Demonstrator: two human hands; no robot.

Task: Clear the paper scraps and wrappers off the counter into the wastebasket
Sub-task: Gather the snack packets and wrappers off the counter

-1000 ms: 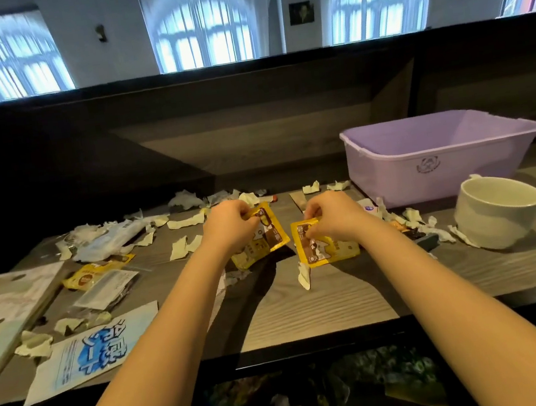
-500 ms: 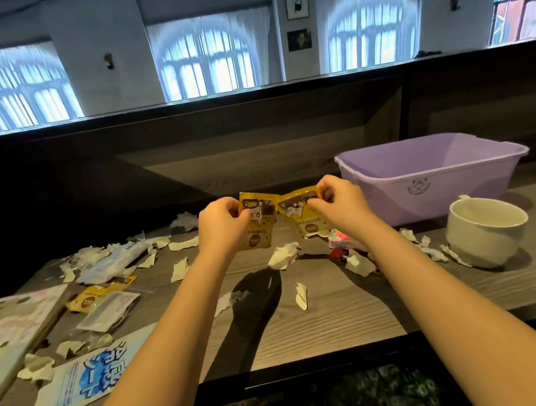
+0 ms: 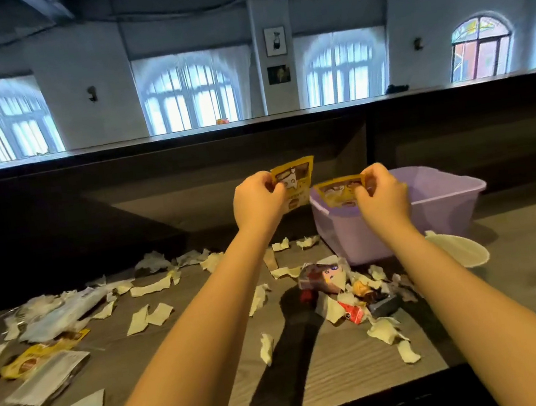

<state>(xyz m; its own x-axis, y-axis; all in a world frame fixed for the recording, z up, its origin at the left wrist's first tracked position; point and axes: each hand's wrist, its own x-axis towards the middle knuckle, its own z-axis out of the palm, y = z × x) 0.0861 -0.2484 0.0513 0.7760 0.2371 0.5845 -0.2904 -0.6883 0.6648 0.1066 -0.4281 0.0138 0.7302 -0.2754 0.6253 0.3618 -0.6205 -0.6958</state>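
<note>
So we've got both arms up over the grey wood-grain surface. Our left hand has its grip pinched tight on the left edge of a yellow printed wrapper, held upright in the air just left of the lilac plastic tub. Our right hand has its grip pinching the right end of a second yellow wrapper, right at the tub's near left corner. The two wrappers aren't touching. Below, torn cream paper scraps and a heap of coloured wrappers still litter the surface, and a white bowl sits beside the tub.
</note>
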